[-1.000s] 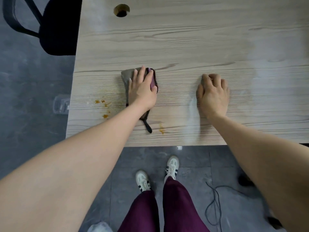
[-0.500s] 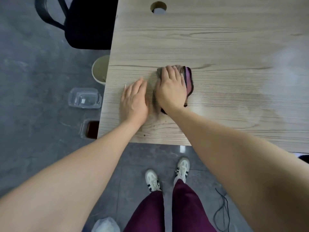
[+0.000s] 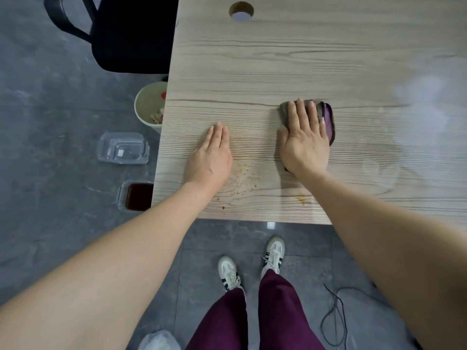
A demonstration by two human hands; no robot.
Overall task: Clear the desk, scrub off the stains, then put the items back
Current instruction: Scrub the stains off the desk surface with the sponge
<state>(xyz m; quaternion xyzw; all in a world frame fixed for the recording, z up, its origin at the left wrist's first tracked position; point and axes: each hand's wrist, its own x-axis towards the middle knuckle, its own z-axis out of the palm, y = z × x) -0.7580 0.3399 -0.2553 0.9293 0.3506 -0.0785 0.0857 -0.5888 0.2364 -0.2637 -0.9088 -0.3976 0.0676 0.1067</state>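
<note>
Since the rag [image 3: 328,120] had slid right under the flat right hand [image 3: 304,145], orange stains [image 3: 242,178] beside the flat left hand [image 3: 209,160] still needed scrubbing.

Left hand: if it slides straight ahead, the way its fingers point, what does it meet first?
Probably nothing: ahead of the left hand lies only bare desk. The cable hole sits far ahead, slightly to the right, so the line may pass it.

Desk [image 3: 303,59] top beyond both hands lies bare up to the cable hole [image 3: 241,11]. Left hand [image 3: 208,157] flat near the left edge; right hand [image 3: 304,145] on the cloth [image 3: 328,120]. Bare strip with stains [image 3: 242,178] between them.
</note>
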